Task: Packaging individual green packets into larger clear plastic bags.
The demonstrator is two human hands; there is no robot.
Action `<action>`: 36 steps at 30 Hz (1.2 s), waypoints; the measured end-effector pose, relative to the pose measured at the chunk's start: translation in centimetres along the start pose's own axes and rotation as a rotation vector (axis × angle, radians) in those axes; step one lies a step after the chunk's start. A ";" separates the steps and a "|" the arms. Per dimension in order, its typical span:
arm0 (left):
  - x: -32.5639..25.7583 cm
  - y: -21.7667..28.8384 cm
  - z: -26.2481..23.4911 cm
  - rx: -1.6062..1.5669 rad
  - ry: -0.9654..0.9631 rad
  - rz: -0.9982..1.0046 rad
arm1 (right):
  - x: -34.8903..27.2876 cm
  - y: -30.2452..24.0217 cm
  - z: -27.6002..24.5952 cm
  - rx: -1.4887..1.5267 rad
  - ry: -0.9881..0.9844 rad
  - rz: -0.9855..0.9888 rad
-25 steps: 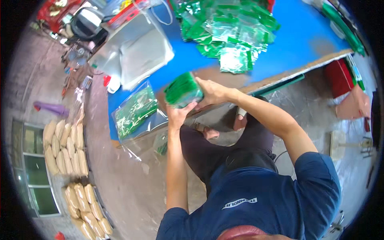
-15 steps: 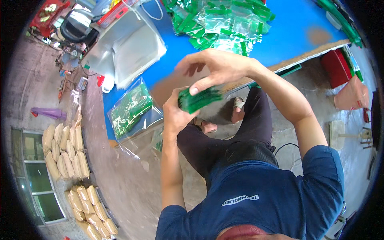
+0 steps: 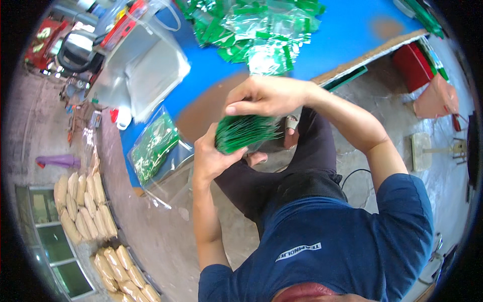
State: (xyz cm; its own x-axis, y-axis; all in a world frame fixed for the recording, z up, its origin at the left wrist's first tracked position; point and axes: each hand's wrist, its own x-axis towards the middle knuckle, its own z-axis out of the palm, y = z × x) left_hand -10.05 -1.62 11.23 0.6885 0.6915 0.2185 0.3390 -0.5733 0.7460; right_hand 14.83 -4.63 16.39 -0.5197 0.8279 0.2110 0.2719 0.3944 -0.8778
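Observation:
A thick stack of green plastic packets is held above my lap, its many thin edges showing side by side. My left hand grips the stack at its left end, with the thumb along the lower side. Over the top of the stack, my right hand is bent, its thumb and curled fingers closed at the upper left edge. Beyond my hands, a loose heap of clear and green packets covers part of the blue table.
A clear bag of green packets lies on the table's left corner. Behind it is a tray with clear plastic sheets. A red bin stands below at the right. Tan sacks are piled on the left.
My right hand has come down from above onto the top of the stack. The stack has turned, so more of its layered edges show. The whole view has shifted slightly.

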 end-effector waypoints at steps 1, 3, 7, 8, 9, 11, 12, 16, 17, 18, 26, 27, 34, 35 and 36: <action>-0.3 -0.5 -0.1 -0.019 -0.026 0.008 | -0.3 -0.2 0.7 -0.024 0.034 -0.034; -0.4 0.2 0.2 -0.148 -0.092 -0.077 | -0.8 0.0 2.4 -0.191 0.110 -0.174; -2.0 -1.0 2.6 -0.499 -0.129 -0.212 | -1.0 1.6 3.7 -0.361 0.268 -0.098; -3.1 -1.7 3.7 -0.492 -0.126 -0.213 | -0.8 2.3 3.2 -0.294 0.377 -0.008; -4.3 -2.7 5.1 -0.804 -0.024 -0.344 | -0.2 4.5 1.8 -0.390 0.537 0.187; -6.7 -5.6 7.4 -1.350 0.188 -0.530 | 0.3 9.1 1.1 -0.484 0.697 0.386; -7.5 -6.4 7.9 -1.349 0.180 -0.532 | -0.2 11.3 1.7 -0.859 0.614 0.486; -10.0 -9.1 7.6 -1.808 0.493 -0.474 | -0.6 13.7 8.1 -1.132 0.408 0.208; -10.6 -9.5 7.3 -1.805 0.506 -0.462 | -0.6 13.6 8.3 -1.123 0.384 0.192; -10.8 -9.6 7.1 -1.804 0.514 -0.448 | -0.7 12.6 8.0 -0.876 0.325 0.097; -9.5 -8.6 8.6 -1.652 0.484 -0.599 | 0.0 10.1 5.5 -0.395 0.422 0.105; -9.5 -8.6 9.0 -1.699 0.440 -0.583 | 0.0 11.6 3.5 -0.670 0.586 0.265; -9.1 -6.5 9.2 -1.975 0.177 -0.197 | -4.4 12.0 6.0 -0.991 0.253 0.077; -8.6 -6.3 9.3 -2.011 0.120 -0.165 | -4.4 11.9 6.4 -0.862 0.146 -0.044; -8.3 -6.7 9.6 -2.014 0.121 -0.163 | -4.3 11.6 6.6 -0.735 0.048 -0.159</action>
State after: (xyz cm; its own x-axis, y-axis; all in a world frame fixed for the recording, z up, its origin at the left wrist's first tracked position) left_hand -11.86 -7.78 -1.62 0.6644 0.7451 0.0585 -0.7337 0.6353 0.2412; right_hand 14.87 -6.25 2.42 -0.5663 0.7488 0.3444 0.6760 0.6610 -0.3257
